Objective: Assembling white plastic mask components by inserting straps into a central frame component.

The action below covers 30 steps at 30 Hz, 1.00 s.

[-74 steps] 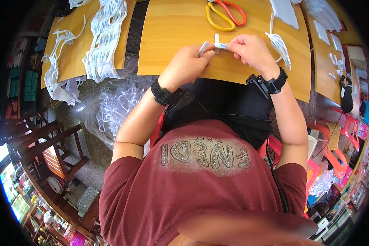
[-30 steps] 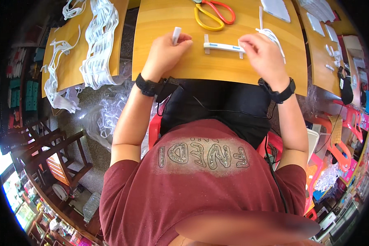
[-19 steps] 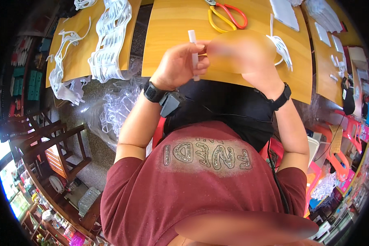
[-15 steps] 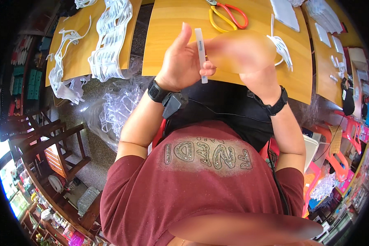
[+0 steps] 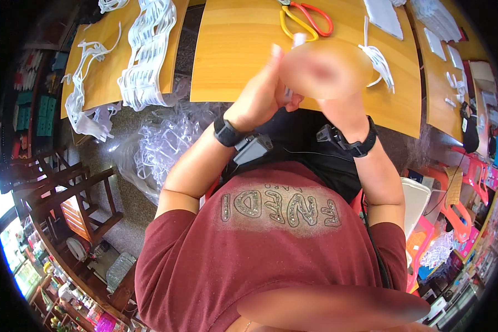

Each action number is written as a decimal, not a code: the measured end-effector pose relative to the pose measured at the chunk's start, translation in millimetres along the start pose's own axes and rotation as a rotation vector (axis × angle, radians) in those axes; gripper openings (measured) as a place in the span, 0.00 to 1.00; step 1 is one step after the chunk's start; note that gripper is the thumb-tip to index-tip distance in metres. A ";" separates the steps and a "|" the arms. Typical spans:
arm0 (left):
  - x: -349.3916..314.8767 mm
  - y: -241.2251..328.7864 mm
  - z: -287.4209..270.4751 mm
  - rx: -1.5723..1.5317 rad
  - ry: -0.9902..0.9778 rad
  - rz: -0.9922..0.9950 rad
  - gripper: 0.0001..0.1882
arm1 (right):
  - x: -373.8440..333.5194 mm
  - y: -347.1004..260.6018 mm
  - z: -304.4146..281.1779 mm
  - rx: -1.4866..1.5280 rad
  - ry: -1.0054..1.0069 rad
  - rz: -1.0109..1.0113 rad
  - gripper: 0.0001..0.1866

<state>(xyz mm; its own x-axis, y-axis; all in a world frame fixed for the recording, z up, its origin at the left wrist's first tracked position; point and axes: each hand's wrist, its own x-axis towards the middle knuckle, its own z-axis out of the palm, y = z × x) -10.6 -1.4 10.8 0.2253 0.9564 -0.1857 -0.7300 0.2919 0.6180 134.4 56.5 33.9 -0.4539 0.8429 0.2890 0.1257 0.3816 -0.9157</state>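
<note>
Both my hands are close together above the near edge of the wooden table (image 5: 232,72). My left hand (image 5: 263,91) is closed round a narrow white strip (image 5: 299,40), whose far end sticks up past the fingers. My right hand (image 5: 337,91) comes in against it from the right. A blurred patch covers its fingers, so their grip cannot be made out. Beyond the hands lie scissors (image 5: 307,22) with one red and one yellow handle. To the right of my right hand rests a bundle of white cords (image 5: 378,65).
White banded strips (image 5: 145,66) and a tangle of white straps (image 5: 83,91) hang over the left table. A clear plastic bag (image 5: 157,146) of white pieces is on the floor. White stacked sheets (image 5: 384,17) lie at the far right; a dark wooden chair (image 5: 74,193) stands left.
My left hand has moved right and turned inward, up against the right hand. The white strip, upright in plain view before, is now mostly hidden between the hands.
</note>
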 end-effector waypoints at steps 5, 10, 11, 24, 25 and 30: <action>-9.7 -8.6 -8.5 0.717 0.078 0.068 0.13 | -5.8 6.8 -33.7 -0.147 0.060 0.175 0.11; -11.1 -10.1 -0.3 1.325 0.060 0.381 0.11 | -4.8 -16.0 -45.8 -0.744 -0.046 -0.629 0.12; -10.7 -8.6 0.3 1.325 0.056 0.381 0.11 | -10.3 -7.9 -48.4 -0.655 -0.188 -0.510 0.10; -1.4 -1.2 -12.1 1.412 0.151 0.420 0.10 | 7.2 9.6 -50.8 -0.678 -0.339 -0.418 0.05; -1.0 -1.8 -12.6 1.404 0.172 0.434 0.10 | 7.4 10.1 -50.6 -0.679 -0.340 -0.416 0.05; 1.5 -2.8 -14.6 1.397 0.264 0.407 0.12 | 9.5 17.4 -48.0 -0.463 -0.291 -0.075 0.09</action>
<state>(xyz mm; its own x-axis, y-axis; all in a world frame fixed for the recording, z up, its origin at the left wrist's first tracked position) -17.6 -0.7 -2.4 -0.0706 0.9874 0.1414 0.5207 -0.0844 0.8496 174.6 89.4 34.1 -0.6933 0.6924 0.1997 0.4288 0.6190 -0.6580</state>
